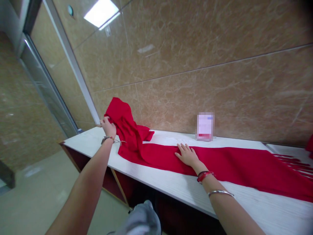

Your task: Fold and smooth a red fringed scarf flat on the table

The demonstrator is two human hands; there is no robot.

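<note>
A long red scarf lies lengthwise along the white counter, its fringed end at the right. Toward the left the cloth is bunched and partly raised in loose folds. My left hand is closed on the edge of that raised part, near the counter's left end. Flat on the spread stretch of the scarf rests my right hand, palm down with fingers apart.
Behind the counter rises a tan marble-tiled wall. A small blurred-out card or stand is at the wall's foot. More red cloth shows at the right edge. Open shelves lie under the counter.
</note>
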